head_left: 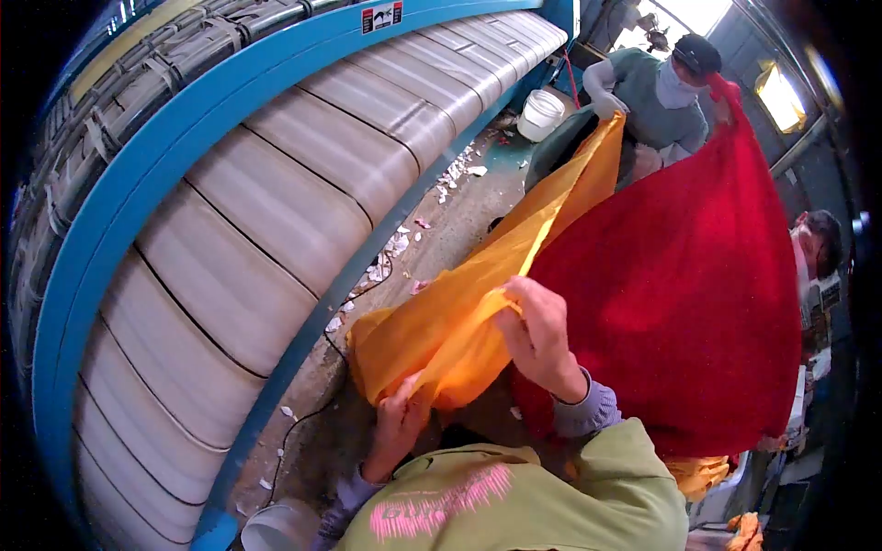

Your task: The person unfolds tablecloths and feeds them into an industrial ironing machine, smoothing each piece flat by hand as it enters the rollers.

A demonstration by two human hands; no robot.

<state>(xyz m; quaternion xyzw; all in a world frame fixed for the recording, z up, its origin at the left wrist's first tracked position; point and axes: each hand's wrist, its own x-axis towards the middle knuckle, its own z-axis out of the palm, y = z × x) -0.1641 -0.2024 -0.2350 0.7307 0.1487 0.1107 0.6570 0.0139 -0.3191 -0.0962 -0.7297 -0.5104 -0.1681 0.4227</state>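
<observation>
A long orange cloth (432,321) stretches from my hands up to a co-worker. My right hand (542,335) pinches its upper edge between thumb and fingers. Lower and to the left, my left hand (397,427) is closed on the near edge of the same cloth, fingertips partly hidden by the fabric. The co-worker's gloved hand (608,103) holds the far end. A large red cloth (671,294) hangs spread out to the right of my right hand. Its top corner is raised beside the co-worker's head.
To my left runs a long machine with a blue frame (119,156) and wide pale belts (248,248). White scraps (395,246) and a black cable (308,418) lie on the floor. White buckets stand far (540,115) and near (280,526). Another person (816,243) is at right.
</observation>
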